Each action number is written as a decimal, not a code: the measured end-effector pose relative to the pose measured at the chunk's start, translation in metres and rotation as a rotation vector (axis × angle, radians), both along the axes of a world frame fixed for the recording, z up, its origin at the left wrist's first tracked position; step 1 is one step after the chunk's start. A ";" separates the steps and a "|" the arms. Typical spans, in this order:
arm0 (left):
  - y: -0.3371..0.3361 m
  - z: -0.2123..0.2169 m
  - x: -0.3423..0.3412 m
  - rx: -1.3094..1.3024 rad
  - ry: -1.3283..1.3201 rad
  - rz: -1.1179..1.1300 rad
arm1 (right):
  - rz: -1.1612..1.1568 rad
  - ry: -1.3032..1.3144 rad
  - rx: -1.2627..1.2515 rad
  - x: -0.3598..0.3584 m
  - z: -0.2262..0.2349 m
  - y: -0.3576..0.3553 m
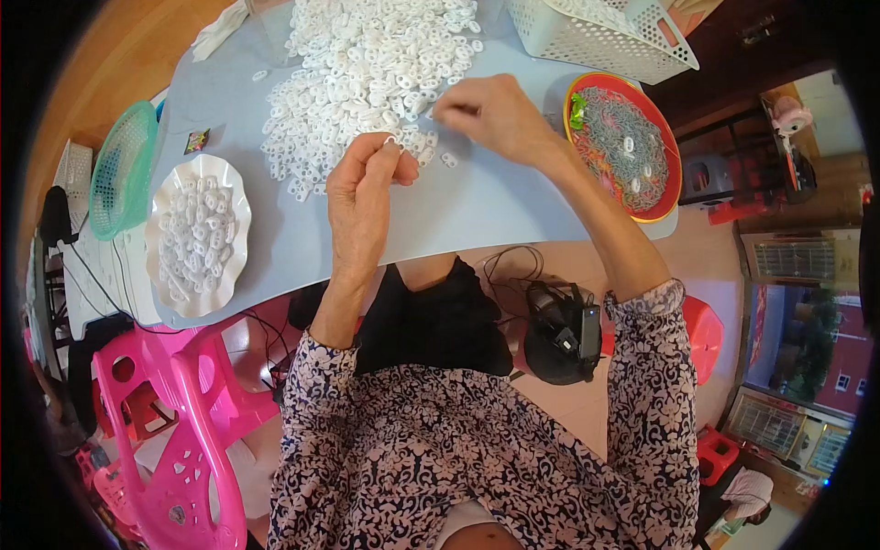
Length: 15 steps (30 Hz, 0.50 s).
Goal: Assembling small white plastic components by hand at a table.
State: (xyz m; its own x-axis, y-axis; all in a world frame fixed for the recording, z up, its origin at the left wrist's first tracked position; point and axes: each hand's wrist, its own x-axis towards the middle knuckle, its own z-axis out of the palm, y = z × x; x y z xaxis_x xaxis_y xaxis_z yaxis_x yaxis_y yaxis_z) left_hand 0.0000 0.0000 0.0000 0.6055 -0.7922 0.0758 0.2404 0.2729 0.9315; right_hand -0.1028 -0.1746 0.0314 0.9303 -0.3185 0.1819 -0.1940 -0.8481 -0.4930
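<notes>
My left hand (pixel 362 188) is closed over the near edge of the pile, pinching a small white plastic piece (pixel 390 140) between thumb and forefinger. To its right, my right hand (pixel 500 115) hovers beside the pile with its fingers curled together. Whatever those fingers may hold is hidden and slightly blurred. A large heap of white oval pieces with holes (pixel 353 69) spreads over the pale blue table (pixel 440 225). More such pieces lie in a white scalloped dish (pixel 240 215) on the left. At the right, a red bowl (pixel 672 170) holds many small grey parts and several white pieces.
A perforated white basket (pixel 600 46) stands at the far right, and a green mesh basket (pixel 133 156) at the left. Near the scalloped dish lies a small dark wrapper (pixel 197 140). A pink plastic chair (pixel 188 431) stands lower left; a black device (pixel 559 330) sits below the table edge.
</notes>
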 end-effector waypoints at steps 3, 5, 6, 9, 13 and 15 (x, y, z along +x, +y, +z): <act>0.001 0.003 -0.001 0.044 -0.011 -0.016 | -0.195 -0.085 0.062 -0.010 0.003 -0.015; 0.000 0.005 -0.001 0.089 -0.046 -0.036 | -0.181 -0.024 0.028 -0.018 0.005 -0.017; -0.001 0.005 -0.002 0.088 -0.045 -0.038 | -0.157 0.039 -0.003 -0.020 0.006 -0.017; -0.002 0.005 -0.003 0.099 -0.073 -0.045 | -0.069 0.031 -0.169 -0.021 -0.001 -0.016; -0.002 0.001 -0.002 0.103 -0.112 -0.050 | -0.077 0.105 -0.271 -0.009 -0.001 -0.007; -0.002 -0.001 -0.002 0.099 -0.123 -0.052 | -0.106 0.205 -0.278 -0.004 0.006 -0.006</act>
State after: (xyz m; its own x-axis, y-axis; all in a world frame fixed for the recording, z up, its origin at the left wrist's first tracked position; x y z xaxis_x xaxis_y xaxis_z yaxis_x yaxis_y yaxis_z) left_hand -0.0023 -0.0016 -0.0006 0.5548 -0.8293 0.0666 0.1341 0.1682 0.9766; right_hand -0.1067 -0.1801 0.0371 0.9210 -0.3794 0.0878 -0.3587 -0.9143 -0.1880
